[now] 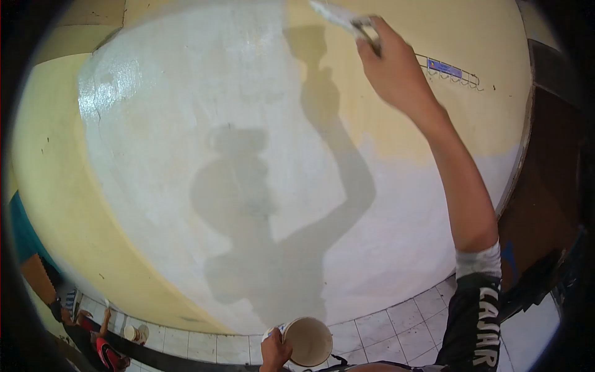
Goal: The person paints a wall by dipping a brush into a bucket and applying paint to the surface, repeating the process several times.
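Black sleeve, white lettering, pale cuff.

Right arm: raised high and nearly straight, forearm bare, dark sleeve at the upper arm.
Right hand: top of reach, back of hand towards the camera, fingers closed in a grip.
Left hand: low, near the body, fingers curled in a hold.
Left arm: mostly out of view.

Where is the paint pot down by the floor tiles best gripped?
By its rim, from the left side, as the left hand grips it. The paint pot is round, with its open mouth facing up, so a grasp from above would reach inside. The right hand holds a brush.
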`<state>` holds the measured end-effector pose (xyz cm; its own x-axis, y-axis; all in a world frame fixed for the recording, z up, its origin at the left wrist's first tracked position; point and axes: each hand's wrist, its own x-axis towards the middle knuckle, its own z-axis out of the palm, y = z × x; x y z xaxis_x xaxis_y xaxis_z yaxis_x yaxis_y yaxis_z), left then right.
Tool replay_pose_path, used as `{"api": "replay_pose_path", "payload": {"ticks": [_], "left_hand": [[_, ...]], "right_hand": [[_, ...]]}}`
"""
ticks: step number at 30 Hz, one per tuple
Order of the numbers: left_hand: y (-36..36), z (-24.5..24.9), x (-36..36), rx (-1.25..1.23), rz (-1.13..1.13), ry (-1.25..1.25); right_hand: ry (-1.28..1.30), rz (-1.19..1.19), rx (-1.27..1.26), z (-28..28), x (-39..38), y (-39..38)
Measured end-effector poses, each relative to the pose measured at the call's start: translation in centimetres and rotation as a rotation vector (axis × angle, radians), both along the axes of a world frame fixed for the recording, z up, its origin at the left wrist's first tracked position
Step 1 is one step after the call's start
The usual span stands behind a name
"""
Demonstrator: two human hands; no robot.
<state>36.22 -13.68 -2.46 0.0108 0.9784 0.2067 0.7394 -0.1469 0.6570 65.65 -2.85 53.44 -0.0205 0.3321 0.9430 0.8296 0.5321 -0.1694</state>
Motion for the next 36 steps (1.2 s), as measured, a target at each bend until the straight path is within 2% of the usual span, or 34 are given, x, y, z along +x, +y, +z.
{"api": "replay_pose_path", "payload": {"ticks": [1, 2, 3, 4, 5, 6, 7, 10, 12, 13, 15, 17, 19, 23, 24, 25, 28, 30, 34, 36], "left_hand": [[0.4, -0.2, -1.0, 0.016, 0.025, -0.02], [-0.2, 0.5, -2.0, 0.172, -0.028, -0.089], [0.1, 0.6, -2.9, 0.179, -0.037, -0.09], [0.5, 0.5, -3.8, 0.081, -0.013, -0.132], [0.9, 0.1, -4.7, -0.021, 0.012, -0.172], [1.5, -0.5, -5.3, 0.132, 0.032, -0.087], [2.0, -0.9, -6.1, 0.134, 0.026, -0.088], [2.5, 0.0, -7.9, 0.098, 0.009, -0.093], [3.1, 0.2, -8.6, 0.18, 0.02, -0.111], [3.4, 0.5, -9.0, 0.184, 0.019, -0.114], [3.9, 1.2, -9.5, 0.018, 0.054, -0.126], [4.3, 0.6, -9.7, 0.011, 0.065, -0.16], [4.9, -0.5, -10.0, 0.006, 0.069, -0.191], [5.7, -0.6, -10.2, 0.126, 0.065, -0.166], [5.8, -0.2, -10.1, 0.196, 0.04, -0.123], [6.1, -0.4, -10.0, 0.196, 0.04, -0.126], [6.7, -1.2, -9.3, 0.111, 0.09, -0.167], [6.6, -1.1, -8.9, 0.233, 0.078, -0.107], [6.0, -1.4, -8.5, 0.14, 0.081, -0.146], [5.4, -1.0, -8.4, 0.05, 0.057, -0.23]], "right_hand": [[-0.023, -0.023, 0.052, 1.7, -1.1, 1.1], [-0.024, -0.032, 0.061, 3.4, -2.7, 1.1], [0.068, -0.091, -0.098, 5.2, -4.7, 0.5], [0.163, -0.149, -0.257, 6.5, -6.2, 0.3], [0.166, -0.157, -0.253, 7.0, -7.1, 0.9], [0.133, -0.179, -0.161, 7.5, -7.9, 1.4], [0.099, -0.201, -0.071, 8.0, -8.5, 1.9], [0.053, -0.259, -0.037, 9.7, -9.8, 3.5], [0.068, -0.274, -0.041, 10.6, -10.6, 4.5], [0.087, -0.289, -0.049, 10.8, -10.8, 5.0], [0.104, -0.332, -0.059, 9.5, -11.0, 5.7], [0.124, -0.378, -0.079, 7.4, -11.3, 4.3], [0.118, -0.269, -0.335, 6.3, -11.5, 0.6], [0.113, -0.291, -0.274, 8.2, -10.3, 1.3], [0.071, -0.381, -0.138, 10.0, -9.6, 3.3], [0.026, -0.47, -0.001, 11.6, -9.1, 4.7], [0.011, -0.441, 0.024, 14.5, -9.4, 6.2], [-0.034, -0.424, 0.027, 13.6, -8.2, 7.5], [-0.198, -0.383, 0.042, 9.1, -4.8, 9.7], [-0.201, -0.485, -0.247, 5.0, -6.6, 5.1]]}}
